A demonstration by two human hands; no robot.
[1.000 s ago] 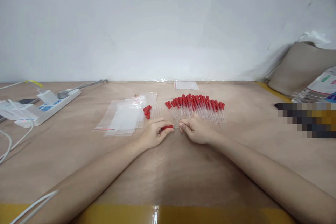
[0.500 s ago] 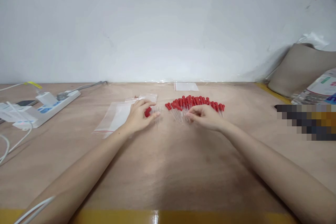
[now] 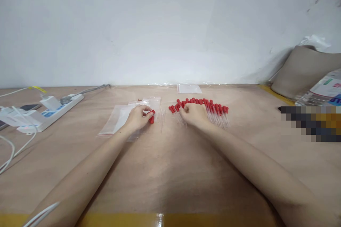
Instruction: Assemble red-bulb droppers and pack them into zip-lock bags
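My left hand (image 3: pixel 138 117) pinches a red rubber bulb (image 3: pixel 152 112) between thumb and fingers; more red shows just below it. Between my hands, several thin clear tubes (image 3: pixel 161 117) lie side by side. My right hand (image 3: pixel 195 114) is closed, its fingertips down among a fanned row of red-topped droppers (image 3: pixel 218 110), their clear stems pointing toward me. It covers part of the row, and whatever its fingers grip is hidden. Beneath and beside my left hand are clear zip bags (image 3: pixel 113 120).
A white power strip (image 3: pixel 53 115) with plugged-in chargers and cables stands at the left. A small white bag (image 3: pixel 189 89) lies by the wall. At the right are a grey-brown curved object (image 3: pixel 301 71), a clear plastic package (image 3: pixel 323 87) and a pixelated dark area.
My right hand has moved left over the droppers and its fingers have curled closed. My left hand has drawn its fingers together on the red bulb. The view has shifted slightly.
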